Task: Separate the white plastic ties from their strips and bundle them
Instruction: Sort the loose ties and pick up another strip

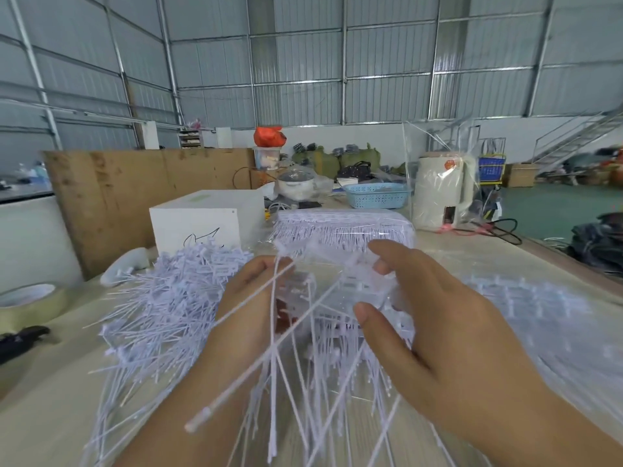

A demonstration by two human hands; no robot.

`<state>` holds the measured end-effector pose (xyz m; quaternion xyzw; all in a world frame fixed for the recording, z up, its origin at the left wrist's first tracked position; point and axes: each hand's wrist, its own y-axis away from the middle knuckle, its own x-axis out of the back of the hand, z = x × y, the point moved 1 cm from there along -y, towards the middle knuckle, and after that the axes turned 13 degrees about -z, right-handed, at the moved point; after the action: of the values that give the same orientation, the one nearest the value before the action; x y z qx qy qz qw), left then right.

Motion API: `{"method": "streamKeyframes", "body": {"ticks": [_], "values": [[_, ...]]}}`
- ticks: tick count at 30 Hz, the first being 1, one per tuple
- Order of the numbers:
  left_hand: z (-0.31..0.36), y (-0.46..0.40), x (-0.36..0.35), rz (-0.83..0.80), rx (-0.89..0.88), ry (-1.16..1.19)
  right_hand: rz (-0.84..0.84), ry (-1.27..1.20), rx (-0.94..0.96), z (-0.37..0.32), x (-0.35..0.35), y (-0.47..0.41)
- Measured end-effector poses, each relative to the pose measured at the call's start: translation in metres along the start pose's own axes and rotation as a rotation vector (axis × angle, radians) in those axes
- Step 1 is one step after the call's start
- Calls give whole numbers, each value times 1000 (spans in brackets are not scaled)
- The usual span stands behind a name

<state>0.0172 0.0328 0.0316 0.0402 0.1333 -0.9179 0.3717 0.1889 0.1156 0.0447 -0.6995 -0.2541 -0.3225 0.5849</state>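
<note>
While both hands grasp them, left hand (pixel 249 298) and right hand (pixel 435 335), the white ties (pixel 286 362) fan lengthwise toward the viewer, tips below the wrists.

There is one view only, from the person's head, looking forward and down over the table (pixel 40 392) from close above. The left hand (pixel 249 305) and right hand (pixel 435 332) fill the near middle, the corrugated wall (pixel 303 62) at twelve o'clock, a staircase (pixel 580 136) towards two.
</note>
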Motion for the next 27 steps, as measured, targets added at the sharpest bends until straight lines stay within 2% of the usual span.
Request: {"method": "streamKeyframes", "body": {"ticks": [3,6,10,13,17,20,22,24,27], "values": [[-3,-4,11,70,-107,-343,-94,156,-75,8,-6,-2],[1,-2,15,36,-131,-506,-110,181,-140,17,-10,-3],[12,-3,24,35,-118,-383,115,125,-34,13,-6,-3],[14,-2,26,42,-124,-355,203,71,21,7,-3,-2],[15,1,24,81,-293,-317,238,20,20,8,3,-1],[20,8,23,153,-472,-335,255,78,-17,7,3,-2],[23,10,22,150,-529,-353,252,108,-51,8,2,-3],[24,9,22,127,-475,-376,233,136,-103,11,2,-3],[19,3,21,51,-267,-424,154,168,-210,12,2,-3]]}}
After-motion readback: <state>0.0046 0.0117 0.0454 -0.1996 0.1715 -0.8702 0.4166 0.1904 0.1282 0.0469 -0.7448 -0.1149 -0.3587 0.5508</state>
